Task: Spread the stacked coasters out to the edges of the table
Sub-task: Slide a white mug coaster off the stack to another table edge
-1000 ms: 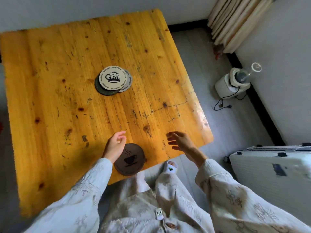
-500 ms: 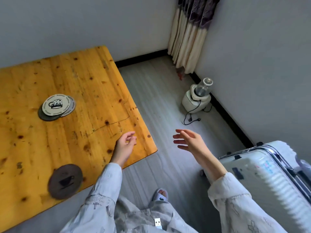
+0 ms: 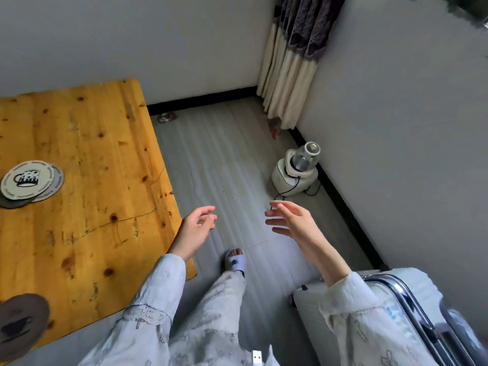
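Left hand (image 3: 196,229) up in the air, just past the right edge of the desk (image 3: 87,159), over the floor (image 3: 224,165). Fingers loosely curled, half open, holding nothing. Right hand (image 3: 291,220) also up over the floor, well apart from the desk, fingers spread wide open, holding nothing.

On the desk, a small pile of coasters (image 3: 30,182) near the left side of the picture, still stacked, a pale one with a mug drawing on top, a grey one poking out to the right, a dark one poking out below. One dark coaster (image 3: 22,322) lying alone at the near edge of the desk, part of it hanging past the edge, with a cup drawing on it, blurry.

Pale patterned sleeves and trousers at the bottom. A foot in a slipper (image 3: 235,261) on the floor between the hands. A white machine with a clear jar (image 3: 295,167) by the right wall, its cord on the floor. A curtain (image 3: 295,56) in the corner. A pale suitcase (image 3: 396,320) at bottom right.
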Demonstrator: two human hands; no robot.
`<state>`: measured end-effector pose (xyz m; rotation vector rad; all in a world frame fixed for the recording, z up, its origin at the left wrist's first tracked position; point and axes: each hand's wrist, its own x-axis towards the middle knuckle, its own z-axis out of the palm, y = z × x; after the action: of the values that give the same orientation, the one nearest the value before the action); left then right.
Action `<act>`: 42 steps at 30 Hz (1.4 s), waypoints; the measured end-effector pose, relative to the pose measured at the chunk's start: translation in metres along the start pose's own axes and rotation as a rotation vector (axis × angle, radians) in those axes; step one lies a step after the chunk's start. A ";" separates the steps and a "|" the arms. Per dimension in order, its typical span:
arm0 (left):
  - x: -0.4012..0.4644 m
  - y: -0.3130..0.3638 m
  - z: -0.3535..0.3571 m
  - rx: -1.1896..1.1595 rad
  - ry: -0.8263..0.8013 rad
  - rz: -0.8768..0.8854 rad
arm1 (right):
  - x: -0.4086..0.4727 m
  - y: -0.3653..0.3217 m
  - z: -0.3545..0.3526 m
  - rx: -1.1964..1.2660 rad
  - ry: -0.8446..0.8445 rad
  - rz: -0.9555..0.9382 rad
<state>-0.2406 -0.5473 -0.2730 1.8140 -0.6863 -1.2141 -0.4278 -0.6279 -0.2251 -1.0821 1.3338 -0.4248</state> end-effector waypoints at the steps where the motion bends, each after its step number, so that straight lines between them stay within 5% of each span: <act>1: 0.012 0.005 0.004 -0.009 0.011 -0.001 | 0.016 -0.009 -0.003 -0.014 -0.012 -0.009; 16: 0.174 0.088 0.016 -0.130 0.177 -0.099 | 0.225 -0.137 -0.002 -0.261 -0.260 0.015; 31: 0.235 0.106 -0.036 -0.370 0.701 -0.329 | 0.365 -0.226 0.136 -0.597 -0.836 -0.047; 42: 0.224 0.073 -0.058 -0.626 1.034 -0.465 | 0.367 -0.237 0.248 -0.899 -1.173 -0.019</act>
<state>-0.1001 -0.7430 -0.3051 1.7546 0.6548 -0.4863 -0.0336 -0.9364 -0.2697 -1.6651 0.3836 0.8139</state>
